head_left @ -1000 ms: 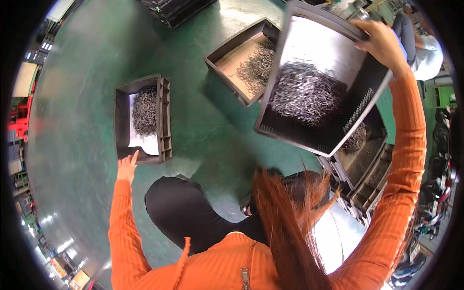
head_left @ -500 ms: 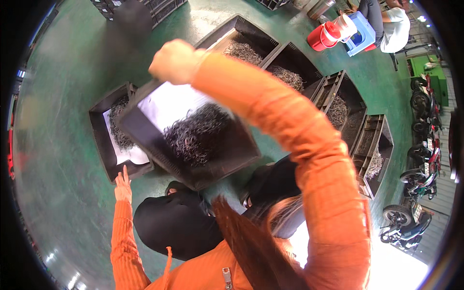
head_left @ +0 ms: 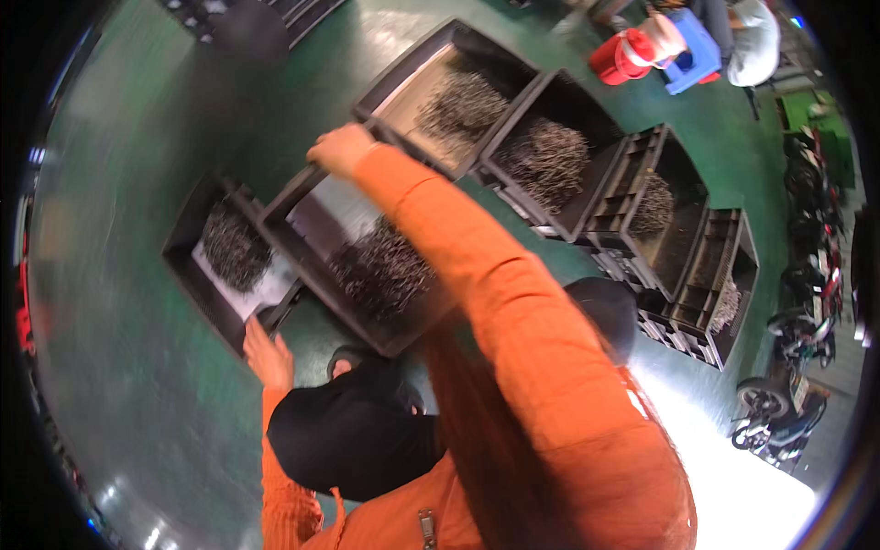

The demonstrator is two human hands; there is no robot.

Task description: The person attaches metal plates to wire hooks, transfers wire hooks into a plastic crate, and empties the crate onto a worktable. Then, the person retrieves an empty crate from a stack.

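Observation:
My right hand is closed at the far rim of a black plastic crate in front of me. Inside that crate a heap of small dark curled pieces lies on a pale sheet. To its left stands a second black crate, with a similar dark heap on a white sheet. My left hand is at the near edge of this left crate, fingers stretched out and apart. It seems to touch the edge, and nothing shows in it. My right sleeve hides part of the middle crate.
Several more black crates with heaps of small pieces curve away to the right. A red bucket and a blue stool stand near a seated person at the far right. Motorcycles line the right side.
The middle crate, tilted and raised half a second ago, now sits lower and flatter. My right hand came down with its rim. My left hand shifted slightly right along the left crate's near edge.

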